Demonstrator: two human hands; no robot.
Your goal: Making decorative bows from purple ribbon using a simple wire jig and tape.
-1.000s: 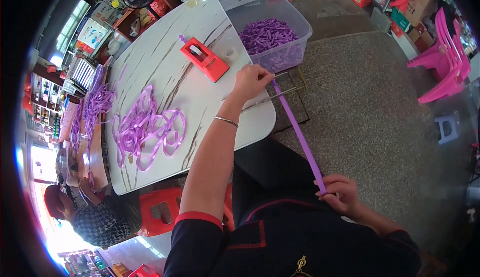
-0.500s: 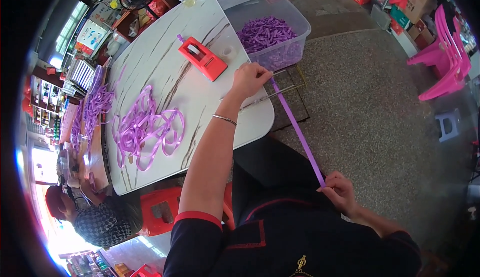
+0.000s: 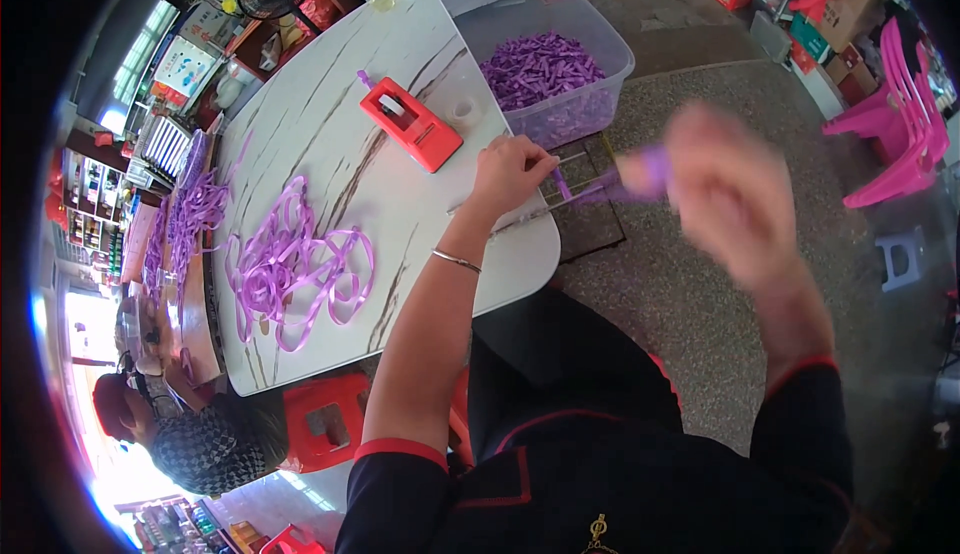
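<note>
My left hand is at the table's right corner, fingers pinched on the end of a purple ribbon beside a thin metal rod that juts past the edge. My right hand is raised over the floor to the right of the rod and smeared by motion. A blurred stretch of the ribbon runs from the rod to its fingers, which look closed on it. On the white marbled table lie a red tape dispenser and a loose heap of purple ribbon.
Beyond the table corner, a clear plastic bin holds many short folded purple pieces. Pink chairs and a pale stool stand at the right. A seated person is at the lower left, near a red stool.
My right hand has swung up from the lower right to beside the rod, and the ribbon, stretched straight before, is now short and blurred. My left hand has shifted slightly toward the right.
</note>
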